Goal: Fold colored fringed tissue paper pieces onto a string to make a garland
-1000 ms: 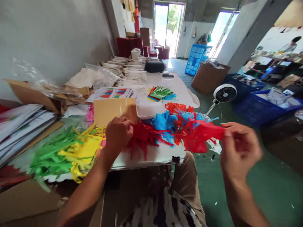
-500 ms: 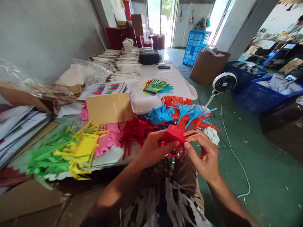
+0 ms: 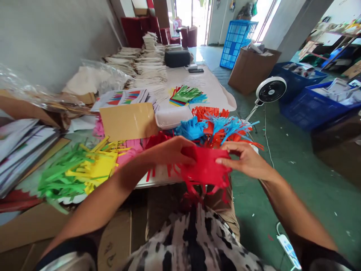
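A sheet of red fringed paper [image 3: 205,167] hangs spread between my hands, its cut strips dangling toward my lap. My left hand [image 3: 172,150] pinches its left side, and my right hand [image 3: 242,160] grips its upper right edge. Just beyond them on the white table [image 3: 169,118] lie a blue fringed paper bunch [image 3: 190,128] and an orange-red fringed bunch [image 3: 208,113]. Further left are pink paper [image 3: 129,155] and a heap of green and yellow fringed paper [image 3: 81,169]. Red strips show below my left wrist.
A tan cardboard sheet [image 3: 128,121] lies on the table, with stacks of paper [image 3: 149,64] and a black bag [image 3: 177,58] beyond. A white fan [image 3: 270,90] stands on the green floor at right, near blue crates [image 3: 316,101] and a cardboard box [image 3: 251,71].
The red paper, bunched between my hands earlier, is now pulled out wider. My hands have moved apart across it, and the view has tilted slightly downward.
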Motion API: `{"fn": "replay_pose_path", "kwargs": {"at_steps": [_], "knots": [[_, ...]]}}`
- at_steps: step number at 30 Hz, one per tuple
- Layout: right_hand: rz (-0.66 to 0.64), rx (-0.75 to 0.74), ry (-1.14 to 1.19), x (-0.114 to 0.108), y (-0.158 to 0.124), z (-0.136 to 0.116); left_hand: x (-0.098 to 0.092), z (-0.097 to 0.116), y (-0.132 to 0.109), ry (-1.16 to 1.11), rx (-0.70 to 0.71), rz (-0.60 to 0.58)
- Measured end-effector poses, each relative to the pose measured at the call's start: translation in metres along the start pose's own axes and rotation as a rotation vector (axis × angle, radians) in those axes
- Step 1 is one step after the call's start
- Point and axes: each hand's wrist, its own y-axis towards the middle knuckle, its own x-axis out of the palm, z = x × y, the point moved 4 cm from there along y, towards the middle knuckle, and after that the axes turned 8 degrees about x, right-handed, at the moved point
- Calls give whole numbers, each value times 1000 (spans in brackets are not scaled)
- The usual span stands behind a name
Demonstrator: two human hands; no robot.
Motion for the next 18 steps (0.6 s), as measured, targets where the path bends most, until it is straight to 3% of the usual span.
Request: {"fn": "replay_pose_path", "kwargs": {"at_steps": [2,5,7,9,12,15,18], "knots": [[211,-103,-240,-23,8,-11,-23,11,5,267,46,157],[556,-353,-605,-50,6,-41,-43,45,2,686,191,472],[737,-581,-785,-54,-7,-60,-42,67,-9,936,366,670],[789,-738,-860,-45,-22,-64,-32,77,-24,1134,547,765],[664,-716,-827,-16,-34,-40,-13,58,-42,1343,647,661],[601,-645,-784,22,-42,3,8,20,-47,1338,471,460],[565,-525,-746,53,-46,40,42,-10,-43,1121,329,391]]}}
